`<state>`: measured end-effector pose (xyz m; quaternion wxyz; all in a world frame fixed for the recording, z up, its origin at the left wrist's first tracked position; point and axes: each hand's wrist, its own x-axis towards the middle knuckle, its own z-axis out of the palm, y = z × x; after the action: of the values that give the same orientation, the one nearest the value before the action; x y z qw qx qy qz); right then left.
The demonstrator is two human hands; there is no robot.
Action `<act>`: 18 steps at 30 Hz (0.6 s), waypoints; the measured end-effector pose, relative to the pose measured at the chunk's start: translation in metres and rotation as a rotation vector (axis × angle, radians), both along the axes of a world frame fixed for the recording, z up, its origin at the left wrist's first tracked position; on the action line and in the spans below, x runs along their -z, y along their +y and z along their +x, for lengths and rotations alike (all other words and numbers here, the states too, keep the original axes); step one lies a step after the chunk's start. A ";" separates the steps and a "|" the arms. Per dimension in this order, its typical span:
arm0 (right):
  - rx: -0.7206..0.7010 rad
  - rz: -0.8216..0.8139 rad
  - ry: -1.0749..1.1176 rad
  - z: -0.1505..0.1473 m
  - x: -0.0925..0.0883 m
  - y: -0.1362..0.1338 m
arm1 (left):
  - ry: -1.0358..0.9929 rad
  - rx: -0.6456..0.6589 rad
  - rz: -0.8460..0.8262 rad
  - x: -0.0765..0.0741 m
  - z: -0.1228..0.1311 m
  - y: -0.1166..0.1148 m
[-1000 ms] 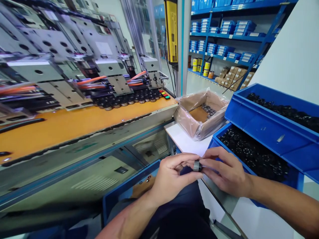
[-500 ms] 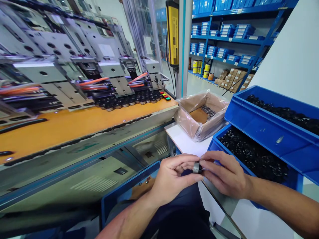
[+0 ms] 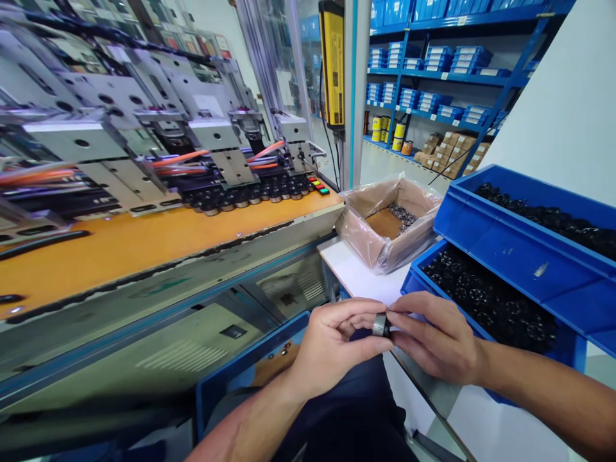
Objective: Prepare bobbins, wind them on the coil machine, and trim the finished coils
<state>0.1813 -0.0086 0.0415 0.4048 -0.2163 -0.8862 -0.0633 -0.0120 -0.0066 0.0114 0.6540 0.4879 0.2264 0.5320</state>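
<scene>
A small round part (image 3: 380, 325), with a grey metal ring on its left and black on its right, sits between my two hands above my lap. My left hand (image 3: 332, 343) pinches the ring between thumb and fingers. From the right, the fingertips of my right hand (image 3: 436, 333) close on the black side of the same part. Fingers cover some of it, so its full shape is hidden. Just beyond my right hand, a blue bin (image 3: 418, 260) holds many black round parts with pale markings.
A plastic-lined cardboard box (image 3: 368, 240) with small metal parts stands on a white table (image 3: 346, 263). An upper blue bin (image 3: 520, 250) holds black parts. At left, a machine bench (image 3: 231, 231) carries a row of black round parts (image 3: 250, 194). A low blue bin (image 3: 205, 391) sits left of my lap.
Both hands stay almost in place on the small round part. The part has tilted very slightly; nothing else visibly differs.
</scene>
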 end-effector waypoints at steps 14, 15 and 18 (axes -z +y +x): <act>0.030 0.021 -0.008 -0.002 -0.002 -0.002 | -0.009 0.050 -0.055 -0.005 0.000 -0.001; 0.021 0.026 -0.024 -0.001 -0.002 -0.002 | -0.006 0.053 -0.062 -0.006 0.000 -0.001; -0.015 0.068 -0.067 0.003 -0.001 -0.002 | -0.002 0.055 -0.077 -0.007 -0.001 -0.001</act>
<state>0.1842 -0.0106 0.0423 0.3823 -0.1937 -0.8982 -0.0976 -0.0128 -0.0077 0.0182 0.6871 0.4677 0.2324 0.5051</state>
